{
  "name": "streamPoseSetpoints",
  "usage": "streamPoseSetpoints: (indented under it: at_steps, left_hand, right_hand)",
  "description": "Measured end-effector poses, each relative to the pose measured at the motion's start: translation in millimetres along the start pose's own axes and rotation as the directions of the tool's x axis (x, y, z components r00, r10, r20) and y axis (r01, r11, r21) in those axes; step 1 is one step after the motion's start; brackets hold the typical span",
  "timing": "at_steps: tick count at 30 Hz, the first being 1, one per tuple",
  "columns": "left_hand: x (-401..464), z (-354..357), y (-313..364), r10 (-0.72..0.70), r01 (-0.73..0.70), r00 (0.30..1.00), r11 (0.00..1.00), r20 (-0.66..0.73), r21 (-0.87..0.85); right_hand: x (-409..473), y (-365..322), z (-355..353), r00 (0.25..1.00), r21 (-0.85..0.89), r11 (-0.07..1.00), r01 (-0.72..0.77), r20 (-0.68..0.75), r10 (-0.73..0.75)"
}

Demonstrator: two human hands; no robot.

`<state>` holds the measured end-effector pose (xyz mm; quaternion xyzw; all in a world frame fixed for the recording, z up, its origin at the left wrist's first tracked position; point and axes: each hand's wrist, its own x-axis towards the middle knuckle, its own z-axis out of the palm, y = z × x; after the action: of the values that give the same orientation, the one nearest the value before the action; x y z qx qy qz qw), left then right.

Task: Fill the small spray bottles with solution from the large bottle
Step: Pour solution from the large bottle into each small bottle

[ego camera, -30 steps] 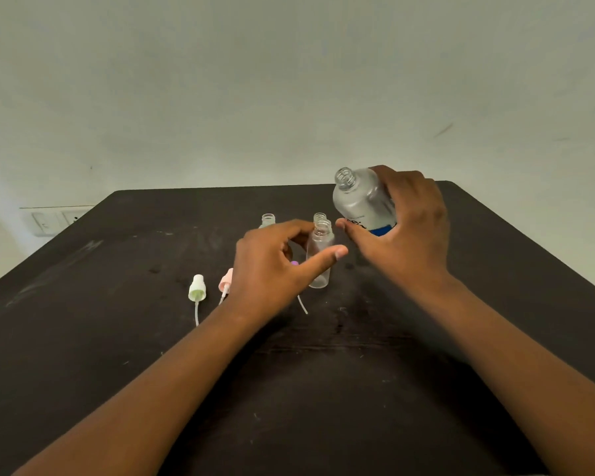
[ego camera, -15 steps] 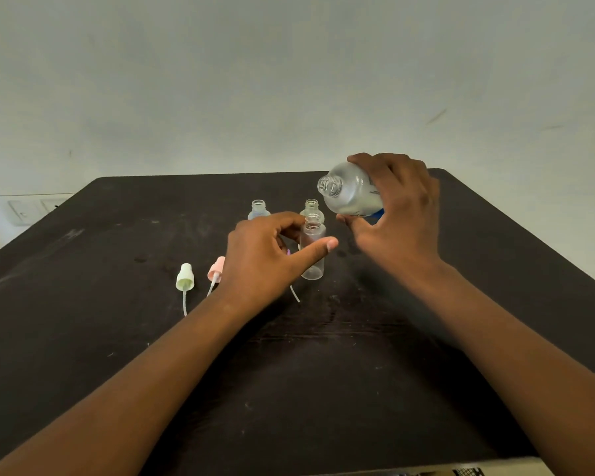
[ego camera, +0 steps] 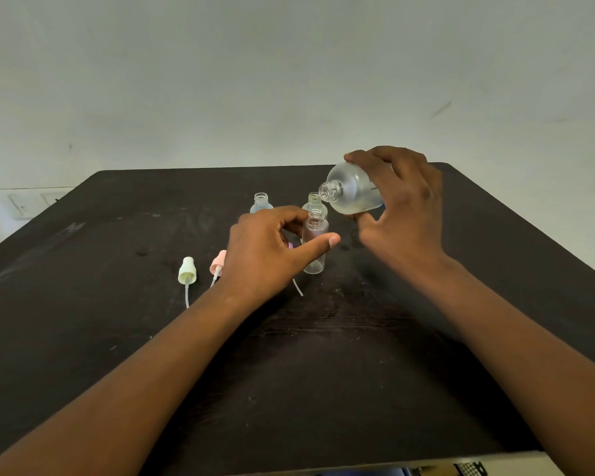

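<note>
One small bottle [ego camera: 314,247] is pinched by left hand [ego camera: 268,250] | large bottle [ego camera: 352,194] is gripped, tilted, by right hand [ego camera: 401,204] | risk: spill if mouths are misaligned

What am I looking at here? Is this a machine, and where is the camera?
No machine: a person works with two bare hands, filmed by one camera worn on the head, looking forward and down. The right hand holds the large bottle, tipped with its open mouth toward a small clear bottle that the left hand steadies between thumb and fingers. No liquid can be seen pouring. Two more small open bottles stand behind it on the dark table. To the left lie a pale green spray top and a pink spray top.
</note>
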<state>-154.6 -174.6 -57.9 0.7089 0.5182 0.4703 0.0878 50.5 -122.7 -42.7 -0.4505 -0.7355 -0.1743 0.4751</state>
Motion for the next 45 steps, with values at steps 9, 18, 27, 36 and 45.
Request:
streamPoseSetpoints:
  at_steps: [9,18,27,36,45]
  left_hand:
    - [0.9,1.2,-2.1,0.011,-0.011,1.000,1.000,0.005,0.029]
    - [0.1,1.7,-2.6,-0.004,0.003,1.000,1.000,0.013,0.021]
    - [0.1,1.8,-3.0,-0.001,0.001,1.000,0.999,0.011,0.034]
    - [0.1,1.5,-2.5,0.004,-0.004,1.000,1.000,0.010,0.023]
    - [-0.2,1.9,-2.1,0.002,-0.002,1.000,1.000,0.005,0.018]
  right_hand:
    - [0.0,-2.2,-1.3,1.000,-0.023,0.999,0.029,0.005,-0.029]
    - [0.4,-4.6,-2.9,0.999,-0.022,0.999,0.032,0.011,-0.032]
    - [0.4,-5.7,-3.2,0.999,-0.048,0.998,0.050,0.016,-0.049]
    - [-0.2,-5.4,-1.8,0.998,-0.048,0.997,0.063,-0.004,-0.063]
    - [0.0,-5.3,-2.4,0.998,-0.056,0.996,0.067,0.005,-0.067]
